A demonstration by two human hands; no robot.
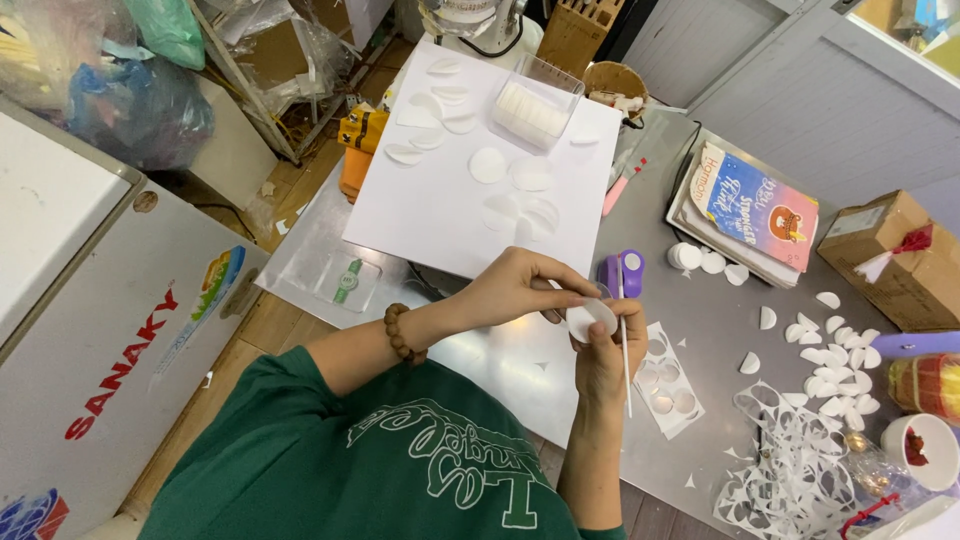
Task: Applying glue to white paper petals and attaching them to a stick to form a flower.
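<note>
Both hands meet on a small white paper disc (pixel 590 319), held just above the near edge of the metal table (pixel 700 310). Fingers of the left hand (pixel 515 290) close on the disc's upper edge, pinching it from above, and a brown bead bracelet (pixel 399 333) sits on that wrist. Her right hand (pixel 605 355) grips the disc from below with thumb and fingers, and the same hand also keeps a thin white stick (pixel 626 360) that points down toward her. Just beyond the hands stands a purple punch (pixel 622 272). Right of the right hand lies a paper strip (pixel 668 380) with round holes cut out of it. Farther right, folded white petals (pixel 835 365) lie scattered on the table, with a tangle of punched scrap (pixel 790 470) near the corner and a small white cup (pixel 925 450) beside it. Behind the hands a large white sheet (pixel 430 200) carries more discs and folded pieces, and a clear box (pixel 535 100) of white discs stands at its far edge. A book (pixel 755 210) lies to the right of the sheet, with a cardboard box (pixel 890 260) beyond it.
</note>
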